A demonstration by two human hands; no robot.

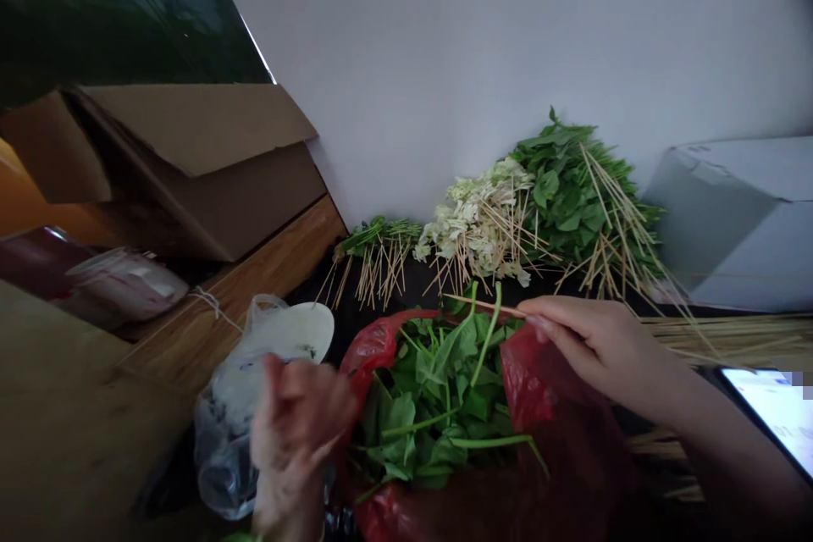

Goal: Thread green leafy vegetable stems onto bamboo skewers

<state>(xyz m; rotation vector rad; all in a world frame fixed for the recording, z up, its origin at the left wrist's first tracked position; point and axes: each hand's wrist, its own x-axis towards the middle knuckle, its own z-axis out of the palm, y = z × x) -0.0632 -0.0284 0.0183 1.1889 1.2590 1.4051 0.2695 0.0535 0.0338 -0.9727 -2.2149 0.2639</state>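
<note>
My right hand (pixel 594 343) pinches a thin bamboo skewer (pixel 486 304), its tip pointing left over the far rim of a red plastic bag (pixel 530 381). Loose leafy greens (pixel 438 406) with long green stems fill the bag's mouth. Two stems stand up near the skewer; I cannot make out whether it pierces them. My left hand (pixel 298 415) is raised at the bag's left side, in front of a clear plastic bag (pixel 219 419). Motion smears its fingers, so their pose and anything in them are unclear.
Behind the red bag lie skewered greens (pixel 565 195), skewered pale leaves (pixel 486 216) and a small skewered green bunch (pixel 384 237). Bare skewers (pixel 717 334) and a lit phone (pixel 771 411) are at right. A white box (pixel 743 220) and a cardboard box (pixel 229 195) flank the area.
</note>
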